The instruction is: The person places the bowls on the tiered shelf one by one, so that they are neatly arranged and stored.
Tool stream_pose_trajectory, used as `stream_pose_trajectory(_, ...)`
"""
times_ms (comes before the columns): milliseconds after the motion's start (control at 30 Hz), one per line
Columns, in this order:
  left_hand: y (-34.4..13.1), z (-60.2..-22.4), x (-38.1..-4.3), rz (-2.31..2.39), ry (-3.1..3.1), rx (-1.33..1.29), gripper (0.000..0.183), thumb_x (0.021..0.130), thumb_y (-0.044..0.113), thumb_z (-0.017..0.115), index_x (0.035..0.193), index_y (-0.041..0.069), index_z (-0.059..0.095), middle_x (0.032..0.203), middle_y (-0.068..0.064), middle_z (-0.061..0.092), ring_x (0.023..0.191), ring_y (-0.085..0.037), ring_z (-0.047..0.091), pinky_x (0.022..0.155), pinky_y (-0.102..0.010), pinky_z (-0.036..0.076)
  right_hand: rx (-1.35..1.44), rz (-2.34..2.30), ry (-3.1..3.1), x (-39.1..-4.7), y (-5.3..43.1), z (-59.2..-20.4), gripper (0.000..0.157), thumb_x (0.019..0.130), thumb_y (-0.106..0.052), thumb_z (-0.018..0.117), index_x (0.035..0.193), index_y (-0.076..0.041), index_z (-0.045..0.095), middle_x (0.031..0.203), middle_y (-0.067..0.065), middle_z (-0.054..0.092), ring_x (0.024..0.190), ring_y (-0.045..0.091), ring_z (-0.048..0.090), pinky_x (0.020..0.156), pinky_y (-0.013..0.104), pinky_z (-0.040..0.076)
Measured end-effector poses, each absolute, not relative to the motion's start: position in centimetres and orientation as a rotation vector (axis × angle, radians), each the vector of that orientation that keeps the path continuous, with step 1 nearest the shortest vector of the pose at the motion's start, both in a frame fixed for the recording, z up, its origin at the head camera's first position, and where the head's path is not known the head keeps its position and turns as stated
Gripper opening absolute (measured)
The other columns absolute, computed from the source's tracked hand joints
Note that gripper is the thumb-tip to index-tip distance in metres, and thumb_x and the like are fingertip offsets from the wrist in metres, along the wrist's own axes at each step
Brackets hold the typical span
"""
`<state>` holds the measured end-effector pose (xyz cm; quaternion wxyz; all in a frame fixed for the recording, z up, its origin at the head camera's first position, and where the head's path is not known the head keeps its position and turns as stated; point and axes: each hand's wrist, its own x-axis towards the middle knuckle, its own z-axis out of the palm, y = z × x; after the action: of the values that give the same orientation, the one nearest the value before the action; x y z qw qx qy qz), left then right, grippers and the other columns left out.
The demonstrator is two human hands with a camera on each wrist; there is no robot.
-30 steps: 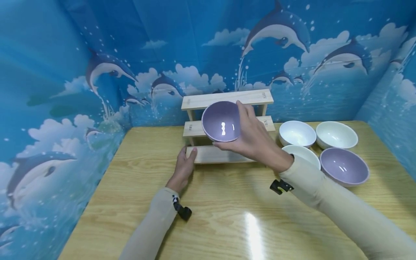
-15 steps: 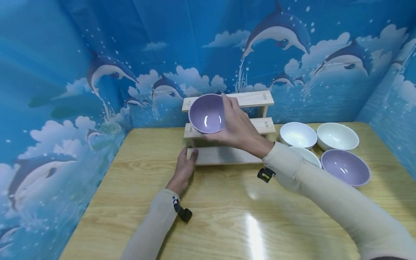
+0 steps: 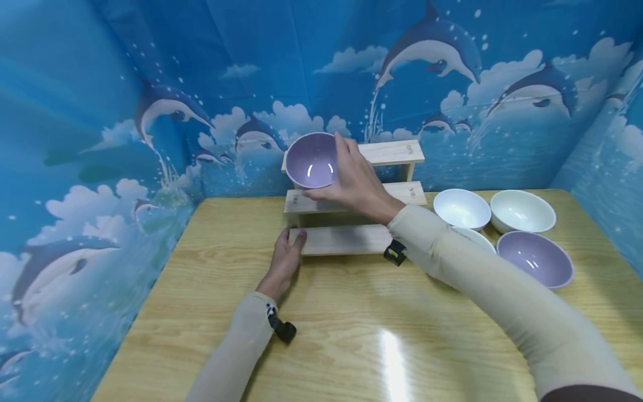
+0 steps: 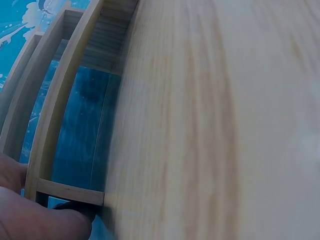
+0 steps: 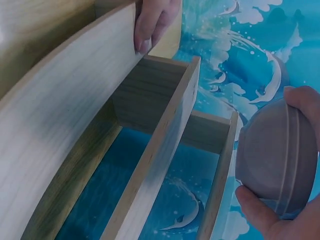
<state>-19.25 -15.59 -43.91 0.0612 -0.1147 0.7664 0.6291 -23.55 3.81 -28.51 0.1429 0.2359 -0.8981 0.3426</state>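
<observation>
A purple bowl point(image 3: 308, 159) is tilted so that its glossy inside faces me in the head view. My right hand point(image 3: 359, 184) grips it by its right side, between thumb and fingers. It hangs before the left part of the top board of a three-tier wooden shelf rack point(image 3: 346, 240); in the right wrist view the bowl point(image 5: 267, 155) appears apart from the boards. At the left end of the lowest board, my left hand point(image 3: 283, 259) holds the rack, thumb on top. The left wrist view shows that hand point(image 4: 42, 217) at the rack's end.
Right of the rack stand a white bowl point(image 3: 461, 207), a pale greenish bowl point(image 3: 522, 211), a second purple bowl point(image 3: 534, 259) and another pale bowl point(image 3: 477, 239), partly behind the right sleeve. A dolphin-print backdrop point(image 3: 301, 67) borders the wooden table point(image 3: 346, 335).
My right hand has carried the purple bowl leftward and up, from in front of the middle board to the top board's left part. The left hand has stayed on the rack.
</observation>
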Motion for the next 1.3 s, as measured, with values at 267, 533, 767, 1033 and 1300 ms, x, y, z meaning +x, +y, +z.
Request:
stream_pose_trajectory(267, -15.6, -44.0, -19.1, 1.888, 2.339, -0.325, 0.068, 0.106, 0.043, 0.05, 0.161, 0.011, 0.024, 0.169, -0.011, 0.013, 0.154, -0.031, 0.012, 0.124, -0.051, 0.013, 0.632, 1.08, -2.562, -25.1, 3.1, -28.3, 0.127, 0.065, -0.045, 0.095, 0.157, 0.003, 0.022, 0.145, 0.025, 0.043, 0.125, 0.035, 0.053, 0.099, 0.046, 0.054)
stream_pose_trajectory(533, -15.7, -44.0, -19.0, 1.884, 2.346, -0.311, 0.067, 0.107, 0.043, 0.048, 0.161, 0.013, 0.024, 0.169, -0.01, 0.011, 0.154, -0.03, 0.011, 0.124, -0.051, 0.013, 0.58, 1.162, -2.573, -26.0, 2.5, -28.0, 0.13, 0.068, -0.044, 0.094, 0.161, -0.001, 0.014, 0.15, 0.022, 0.041, 0.131, 0.032, 0.049, 0.105, 0.045, 0.05)
stream_pose_trajectory(767, -15.7, -44.0, -19.0, 1.883, 2.337, -0.316, 0.07, 0.106, 0.045, 0.048, 0.162, 0.012, 0.021, 0.169, -0.01, 0.01, 0.154, -0.032, 0.011, 0.124, -0.053, 0.014, 0.535, 1.194, -2.594, -26.9, 2.1, -27.7, 0.127, 0.069, -0.045, 0.093, 0.16, -0.001, 0.016, 0.156, 0.021, 0.034, 0.135, 0.032, 0.046, 0.108, 0.045, 0.047)
stream_pose_trajectory(1033, -15.7, -44.1, -19.0, 1.893, 2.328, -0.316, 0.068, 0.107, 0.043, 0.048, 0.162, 0.012, 0.021, 0.169, -0.01, 0.011, 0.154, -0.032, 0.012, 0.123, -0.054, 0.014, 0.473, 1.223, -2.615, -27.8, 1.3, -27.7, 0.126, 0.068, -0.048, 0.093, 0.16, -0.001, 0.019, 0.156, 0.02, 0.035, 0.135, 0.03, 0.045, 0.108, 0.042, 0.047)
stream_pose_trajectory(1300, -15.7, -44.2, -19.1, 1.904, 2.333, -0.305, 0.066, 0.107, 0.042, 0.048, 0.161, 0.013, 0.023, 0.169, -0.01, 0.011, 0.154, -0.031, 0.01, 0.124, -0.053, 0.013, 0.417, 1.252, -2.642, -28.4, 0.9, -27.7, 0.126, 0.07, -0.051, 0.091, 0.16, -0.003, 0.018, 0.156, 0.018, 0.036, 0.137, 0.029, 0.044, 0.109, 0.042, 0.046)
